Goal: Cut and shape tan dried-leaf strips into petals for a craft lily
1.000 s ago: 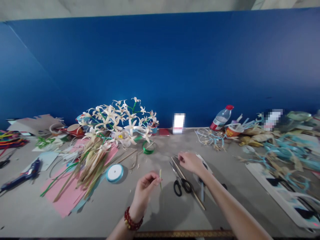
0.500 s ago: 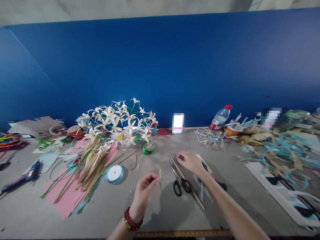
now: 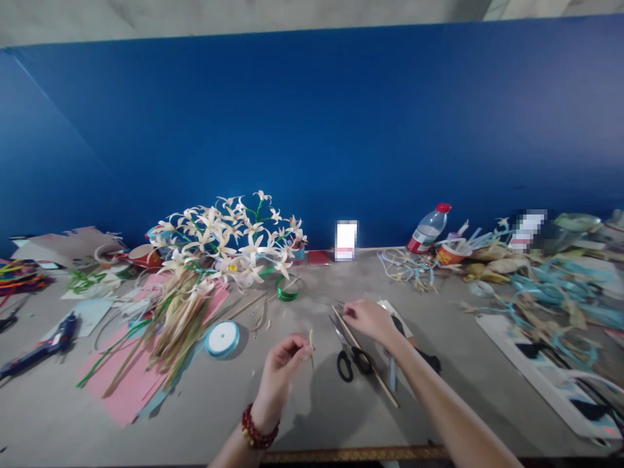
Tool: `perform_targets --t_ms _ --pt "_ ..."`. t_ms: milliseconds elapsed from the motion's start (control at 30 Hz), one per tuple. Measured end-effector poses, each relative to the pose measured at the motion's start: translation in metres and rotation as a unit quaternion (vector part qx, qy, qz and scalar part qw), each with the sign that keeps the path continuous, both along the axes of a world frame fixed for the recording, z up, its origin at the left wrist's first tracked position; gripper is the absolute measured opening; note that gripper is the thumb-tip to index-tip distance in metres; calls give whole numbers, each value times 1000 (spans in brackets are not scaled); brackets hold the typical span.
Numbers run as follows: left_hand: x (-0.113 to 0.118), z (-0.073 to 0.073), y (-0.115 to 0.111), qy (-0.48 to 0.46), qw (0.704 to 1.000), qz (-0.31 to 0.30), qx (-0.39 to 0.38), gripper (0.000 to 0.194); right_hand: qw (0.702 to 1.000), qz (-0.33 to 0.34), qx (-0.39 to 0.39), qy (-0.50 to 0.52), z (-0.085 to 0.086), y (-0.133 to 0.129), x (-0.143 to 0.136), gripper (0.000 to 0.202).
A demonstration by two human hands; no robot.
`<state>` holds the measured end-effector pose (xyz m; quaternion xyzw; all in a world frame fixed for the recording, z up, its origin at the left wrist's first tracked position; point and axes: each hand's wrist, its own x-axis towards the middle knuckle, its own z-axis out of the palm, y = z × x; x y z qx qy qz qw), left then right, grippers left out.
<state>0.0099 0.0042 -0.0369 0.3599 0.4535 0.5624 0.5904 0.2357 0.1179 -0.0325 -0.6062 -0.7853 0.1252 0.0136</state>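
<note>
My left hand [image 3: 287, 364], with a red bead bracelet on the wrist, pinches a thin pale-green strip [image 3: 312, 348] that stands up between thumb and forefinger. Farther out, my right hand [image 3: 368, 318] hovers low over the table with its fingers curled together; what they hold, if anything, is hidden. Just beside those fingers lie black-handled scissors [image 3: 351, 354], blades pointing away from me. A thin wooden stick [image 3: 377, 376] runs along their right side, its far end near my right fingertips. Under the right forearm, a grey-bladed tool [image 3: 392, 370] is partly covered.
A ribbon spool [image 3: 222, 339] sits left of my hands, near dried husks [image 3: 182, 325] on pink paper [image 3: 121, 383]. White flowers [image 3: 234, 234] stand behind. A glue gun [image 3: 41, 348] lies far left. Right are a bottle [image 3: 429, 229], a paper cup [image 3: 453, 252] and a power strip [image 3: 531, 377].
The view has shifted very slightly. Both hands keep nearly the same place and pose, and the strip stays in my left fingers.
</note>
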Motion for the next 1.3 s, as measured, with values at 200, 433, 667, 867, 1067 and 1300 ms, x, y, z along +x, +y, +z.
perform_targets --t_ms 200,433,667,867,1067,1300 --pt "0 1 1 -1 1000 0 -3 27 998 0 7 -61 -9 -2 -8 16" --pt "-1 2 2 -12 1000 -2 -1 27 997 6 31 -72 -12 2 -14 17" --pt "-4 -2 -1 -14 1000 -7 2 25 998 11 41 -35 -14 2 -17 17" --pt "-4 2 0 -18 1000 6 -1 25 995 9 78 68 2 6 -12 16" --pt "-6 5 4 -36 999 13 31 17 965 12 98 242 29 -36 -24 22" --pt "1 20 1 -109 994 -3 22 14 821 -15 -18 571 37 -118 -66 13"
